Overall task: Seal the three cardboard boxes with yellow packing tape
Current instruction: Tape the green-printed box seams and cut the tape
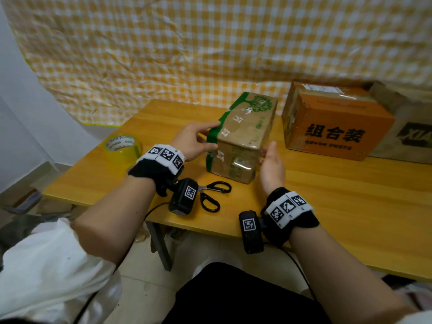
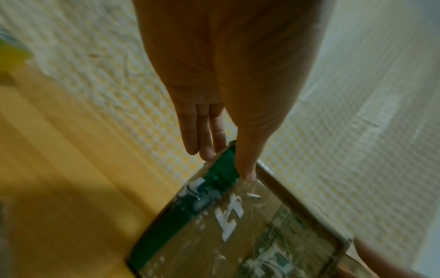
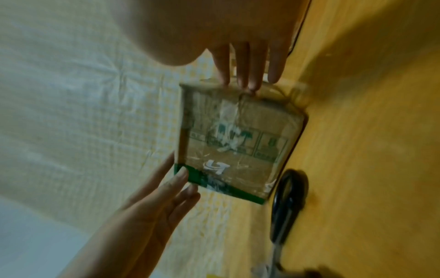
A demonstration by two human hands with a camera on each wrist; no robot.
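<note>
A small brown cardboard box point(image 1: 243, 136) with a green edge and shiny clear tape stands mid-table. My left hand point(image 1: 194, 141) touches its left side with straight fingers, thumb lying on the green top edge. My right hand point(image 1: 272, 162) lies flat against its right side. The left wrist view shows the left hand point(image 2: 214, 112) over the box point(image 2: 238, 235). In the right wrist view, right-hand fingers point(image 3: 250, 71) touch the box point(image 3: 233, 141) opposite the left hand point(image 3: 161, 203). A yellow tape roll point(image 1: 122, 146) lies at the left. An orange box point(image 1: 334, 127) and a grey box point(image 1: 411, 136) stand at the right.
Black-handled scissors point(image 1: 210, 195) lie on the wooden table point(image 1: 327, 195) just in front of the small box, also seen as scissors point(image 3: 288, 206) in the right wrist view. A yellow checked cloth point(image 1: 210, 43) hangs behind the table. The table's left edge runs close to the tape roll.
</note>
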